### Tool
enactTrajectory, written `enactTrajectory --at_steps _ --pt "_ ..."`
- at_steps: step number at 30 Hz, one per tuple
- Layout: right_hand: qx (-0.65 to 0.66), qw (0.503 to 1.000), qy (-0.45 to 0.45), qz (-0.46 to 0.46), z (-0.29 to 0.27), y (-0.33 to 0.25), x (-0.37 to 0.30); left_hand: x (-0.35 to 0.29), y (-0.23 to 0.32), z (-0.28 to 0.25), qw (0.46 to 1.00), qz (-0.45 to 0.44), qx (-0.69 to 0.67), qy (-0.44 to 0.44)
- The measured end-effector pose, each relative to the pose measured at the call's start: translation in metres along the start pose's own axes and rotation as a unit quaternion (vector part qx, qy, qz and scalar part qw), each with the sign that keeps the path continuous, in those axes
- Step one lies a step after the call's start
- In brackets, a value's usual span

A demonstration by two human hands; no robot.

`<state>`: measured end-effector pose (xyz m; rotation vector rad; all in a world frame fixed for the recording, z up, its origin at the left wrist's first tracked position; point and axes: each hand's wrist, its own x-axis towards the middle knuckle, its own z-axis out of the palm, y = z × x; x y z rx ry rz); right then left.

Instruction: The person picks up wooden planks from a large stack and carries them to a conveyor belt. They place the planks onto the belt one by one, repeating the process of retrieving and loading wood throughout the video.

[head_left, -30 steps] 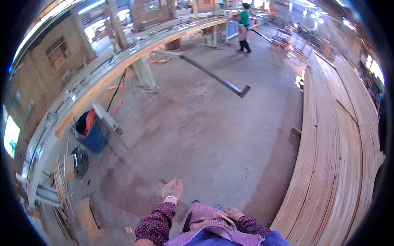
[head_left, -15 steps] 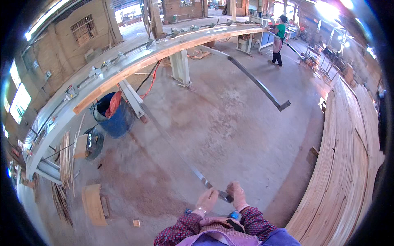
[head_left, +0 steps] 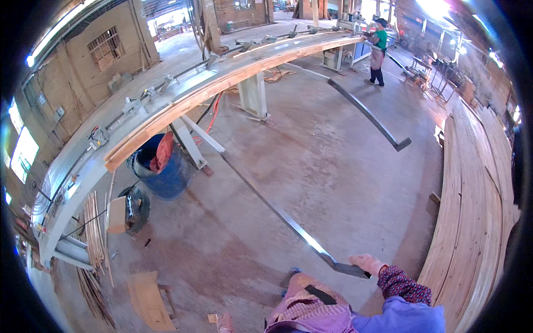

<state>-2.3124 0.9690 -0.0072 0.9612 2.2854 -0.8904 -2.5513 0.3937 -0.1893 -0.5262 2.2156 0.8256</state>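
A long metal bar (head_left: 288, 222) slants from under the machine bed toward me, ending in a short bent-up plate. My right hand (head_left: 368, 263), in a pale pink glove, is at that bent end, its fingers closed over it as far as I can see. At the lower edge, my left hand (head_left: 224, 323) hangs apart from the bar, gloved too and mostly cut off. How its fingers are held does not show. A small wood block (head_left: 212, 318) appears beside it on the floor.
A curved-looking machine bed (head_left: 194, 75) carries a long timber beam (head_left: 233, 83). Another metal bar (head_left: 366, 114) juts out farther right. Below the bed stand a blue barrel (head_left: 166, 180) and a black tub (head_left: 139, 208). Stacked planks (head_left: 472, 200) line the right. A person (head_left: 377, 53) stands at the far end.
My left hand has let go of the bar and dropped to the lower left. My right hand stays at the bar's end. The view has shifted, so the bar appears farther right.
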Motion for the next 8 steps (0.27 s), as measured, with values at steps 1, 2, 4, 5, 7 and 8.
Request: enactTrajectory --at_steps 1,2,4,5,7,8 --pt "-0.066 0.996 -0.042 -0.035 -0.002 0.001 0.016 0.013 -0.002 0.002 0.999 0.025 0.039 0.004" --pt "-0.010 0.999 -0.031 -0.024 -0.005 -0.007 0.034 0.027 -0.002 0.006 0.994 0.062 0.089 0.008" --pt "0.055 0.996 0.046 0.048 -0.019 -0.056 0.067 0.058 -0.010 0.021 0.955 0.185 0.231 0.020" --pt "0.088 0.989 0.086 0.083 -0.027 -0.084 0.084 0.076 -0.012 0.032 0.924 0.248 0.291 0.029" --pt "0.152 0.980 0.121 0.046 -0.041 -0.144 0.115 0.094 -0.004 0.056 0.861 0.357 0.358 0.053" --pt "0.178 0.976 0.127 0.023 -0.047 -0.174 0.129 0.109 0.002 0.049 0.860 0.357 0.360 0.056"
